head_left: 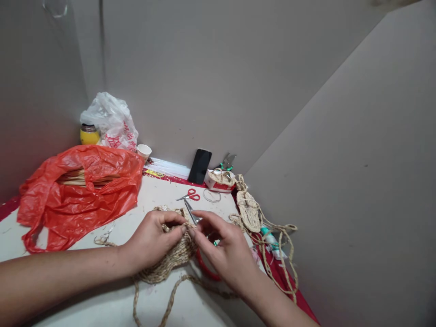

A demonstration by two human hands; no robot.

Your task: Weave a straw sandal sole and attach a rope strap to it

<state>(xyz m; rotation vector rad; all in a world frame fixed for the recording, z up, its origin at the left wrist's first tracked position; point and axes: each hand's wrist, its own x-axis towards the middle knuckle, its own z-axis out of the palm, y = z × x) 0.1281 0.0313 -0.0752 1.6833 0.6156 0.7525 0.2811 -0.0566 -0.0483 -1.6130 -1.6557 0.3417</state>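
A woven straw piece made of braided cord is held up over the table. My left hand is closed on its upper edge, thumb and index finger pinching the braid. My right hand meets it from the other side, its thumb at the same edge; the exact grip of its fingers is partly hidden. A loose braided straw cord trails below the piece. Behind my right hand lies a larger pair of scissors with a red handle, mostly covered. Small red-handled scissors lie just beyond.
A red plastic bag with straw strips spreads at left. Behind it stand a yellow jar, a white bag and a paper cup. A phone leans on the wall. Woven soles and tangled cord line the right edge.
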